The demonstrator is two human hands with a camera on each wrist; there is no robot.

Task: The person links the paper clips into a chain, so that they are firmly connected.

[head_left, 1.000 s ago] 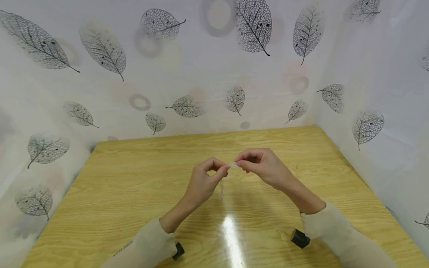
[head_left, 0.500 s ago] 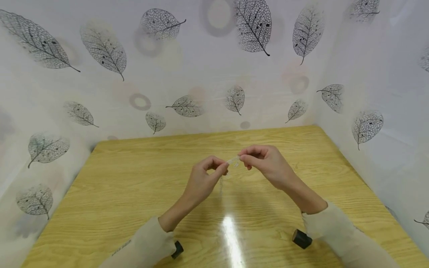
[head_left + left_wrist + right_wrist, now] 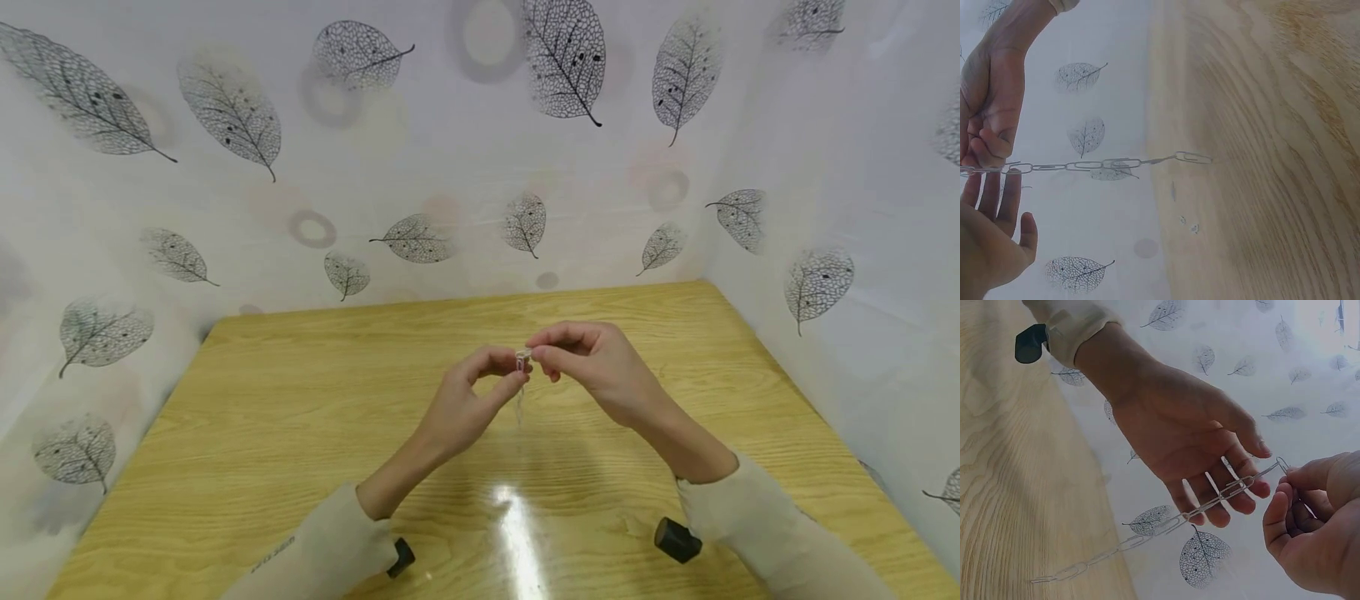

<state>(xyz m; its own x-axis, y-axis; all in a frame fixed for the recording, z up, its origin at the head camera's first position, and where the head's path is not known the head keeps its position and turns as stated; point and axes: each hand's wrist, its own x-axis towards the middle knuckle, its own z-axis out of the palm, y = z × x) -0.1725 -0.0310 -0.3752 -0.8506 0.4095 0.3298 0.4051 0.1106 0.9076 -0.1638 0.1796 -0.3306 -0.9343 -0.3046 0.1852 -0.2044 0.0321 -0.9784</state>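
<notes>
A chain of linked silvery paper clips hangs between the two hands, its lower end dangling over the table. My right hand pinches its top clip between thumb and index finger, seen closest in the right wrist view. Just left of it, my left hand has its thumb spread away from its fingers. Across those left fingers the chain passes at the fingertips, with no thumb closed on it. In the left wrist view, the left fingertips meet the chain near its upper end.
A wood-grain table lies under both hands, with a bright light reflection near its front. White leaf-printed sheeting encloses the back and sides. Black blocks sit at both sleeve cuffs.
My left hand has let go of its pinch, parted its thumb from its fingers and shifted right, close to the right hand. The chain's hanging part has moved right too. The right hand rose slightly.
</notes>
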